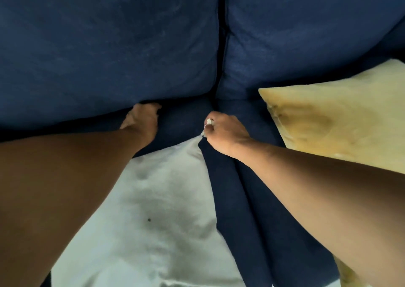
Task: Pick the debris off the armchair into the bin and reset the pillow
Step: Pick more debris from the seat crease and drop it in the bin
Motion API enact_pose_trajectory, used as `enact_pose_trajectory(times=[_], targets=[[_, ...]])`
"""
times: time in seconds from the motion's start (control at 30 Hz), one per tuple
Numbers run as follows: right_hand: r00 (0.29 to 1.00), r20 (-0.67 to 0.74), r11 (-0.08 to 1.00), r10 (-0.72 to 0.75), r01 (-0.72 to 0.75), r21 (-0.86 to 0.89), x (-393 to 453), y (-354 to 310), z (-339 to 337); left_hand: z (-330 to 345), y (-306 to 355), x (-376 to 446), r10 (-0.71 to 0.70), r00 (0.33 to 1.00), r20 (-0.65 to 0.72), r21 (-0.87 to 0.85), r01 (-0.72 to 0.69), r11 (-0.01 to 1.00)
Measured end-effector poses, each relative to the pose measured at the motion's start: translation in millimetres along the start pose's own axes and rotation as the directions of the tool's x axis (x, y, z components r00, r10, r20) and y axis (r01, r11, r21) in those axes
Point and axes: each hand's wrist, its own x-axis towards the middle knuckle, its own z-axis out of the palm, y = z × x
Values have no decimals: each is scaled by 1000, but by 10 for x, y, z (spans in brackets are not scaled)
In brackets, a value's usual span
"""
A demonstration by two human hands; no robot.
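The dark blue armchair seat [252, 199] fills the view, with two blue back cushions [109, 45] behind it. A white pillow [153, 210] lies on the seat in front of me. My right hand [225, 133] is closed around small white bits of debris [209, 122] beside the pillow's top corner; whether it also pinches that corner is unclear. My left hand [142, 120] reaches to the gap under the left back cushion, fingertips tucked beneath it and hidden. No bin is in view.
A yellow pillow [339, 115] lies at the right on the seat, close to my right forearm. A small dark speck [149, 220] sits on the white pillow. A seam [223, 34] divides the two back cushions.
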Motion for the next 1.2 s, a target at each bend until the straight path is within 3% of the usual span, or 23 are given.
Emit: enact_pose_trajectory(times=[0.2,0.3,0.4,0.63,0.83,1.0,1.2], targets=[[994,74,992,-78,84,-94,65,-562,60,-190,-156,-302,79,992,96,-119,-67,991],[980,131,970,-147,169,-176,66,-913,177,-338,-312,-520,37,999,35,-188,-30,982],[963,177,938,-203,243,-249,12,-1269,335,-489,-504,-865,-48,999,-23,-193,42,980],[903,346,852,-253,377,-362,-389,-2198,717,-794,-1329,-1900,-316,948,30,-238,314,919],[811,456,738,-366,552,-388,-986,-2892,986,-1151,-1823,-2919,-500,863,79,-347,494,798],[722,516,619,-460,678,-396,-1477,-3285,1302,-1296,-2070,-3667,-512,853,101,-394,507,766],[640,605,503,-474,761,-410,-2251,-3424,1831,-1096,-2038,-4578,-535,831,150,-501,531,684]])
